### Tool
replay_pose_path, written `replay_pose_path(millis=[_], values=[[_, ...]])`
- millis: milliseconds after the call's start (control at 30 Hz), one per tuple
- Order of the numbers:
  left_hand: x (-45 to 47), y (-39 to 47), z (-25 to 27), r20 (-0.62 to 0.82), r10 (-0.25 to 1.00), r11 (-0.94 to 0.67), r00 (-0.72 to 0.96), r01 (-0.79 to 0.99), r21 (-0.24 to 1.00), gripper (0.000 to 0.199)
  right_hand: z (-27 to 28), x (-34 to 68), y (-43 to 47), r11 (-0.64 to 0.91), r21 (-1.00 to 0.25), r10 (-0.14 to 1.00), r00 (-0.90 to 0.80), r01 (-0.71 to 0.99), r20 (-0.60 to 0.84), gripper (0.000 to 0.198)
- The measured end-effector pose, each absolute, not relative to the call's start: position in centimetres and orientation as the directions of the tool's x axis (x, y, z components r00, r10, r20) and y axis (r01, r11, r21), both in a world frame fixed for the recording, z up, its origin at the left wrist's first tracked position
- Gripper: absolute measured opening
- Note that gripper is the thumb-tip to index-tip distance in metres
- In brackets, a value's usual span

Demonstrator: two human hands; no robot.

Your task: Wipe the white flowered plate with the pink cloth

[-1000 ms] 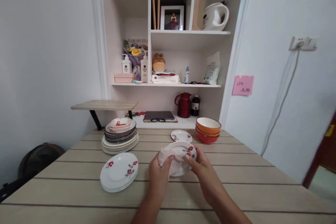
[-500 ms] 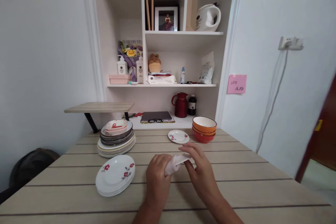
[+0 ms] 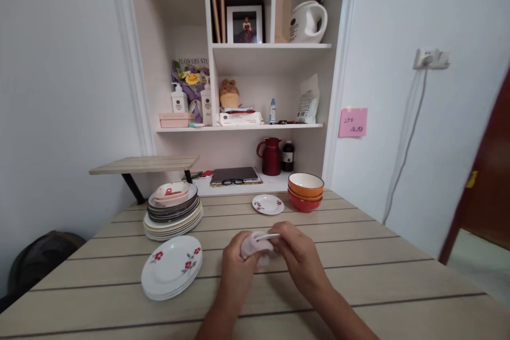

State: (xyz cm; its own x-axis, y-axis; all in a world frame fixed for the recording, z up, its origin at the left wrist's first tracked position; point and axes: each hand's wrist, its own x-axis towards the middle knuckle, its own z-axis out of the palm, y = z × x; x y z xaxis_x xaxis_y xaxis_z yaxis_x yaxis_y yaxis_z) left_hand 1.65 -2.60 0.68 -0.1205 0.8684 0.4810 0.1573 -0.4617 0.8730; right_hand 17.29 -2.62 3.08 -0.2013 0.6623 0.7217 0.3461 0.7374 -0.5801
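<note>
My left hand (image 3: 237, 263) is closed around a pale cloth (image 3: 250, 244), which is folded over one side of a small white plate (image 3: 268, 236). The plate is seen almost edge-on, so its face is hidden. My right hand (image 3: 297, 249) pinches the plate's right edge between thumb and fingers. Both hands are above the middle of the table. Beyond them a small flowered plate (image 3: 268, 204) lies flat, beside a stack of orange and red bowls (image 3: 305, 191). To the left is a pile of white plates with red flowers (image 3: 171, 268).
A taller stack of dark-rimmed and white plates (image 3: 173, 215), topped by pink dishes (image 3: 172, 191), stands at the back left under a raised wooden shelf (image 3: 143, 164). At the back are a red jug (image 3: 271, 156), a dark bottle (image 3: 287, 156) and a closed laptop (image 3: 234, 174).
My right hand's fingers have closed on the plate's edge, where they were spread before. The cloth and plate have turned in my hands. The view has shifted slightly.
</note>
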Motion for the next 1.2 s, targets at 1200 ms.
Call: replay_pose_path(millis=[1200], values=[[1.0,-2.6,0.0,0.848,0.530,-0.690,0.018,0.591,0.419,0.029,1.7,16.8,-1.8,0.721,-0.496,0.624,-0.142,0.483,0.768,0.040]])
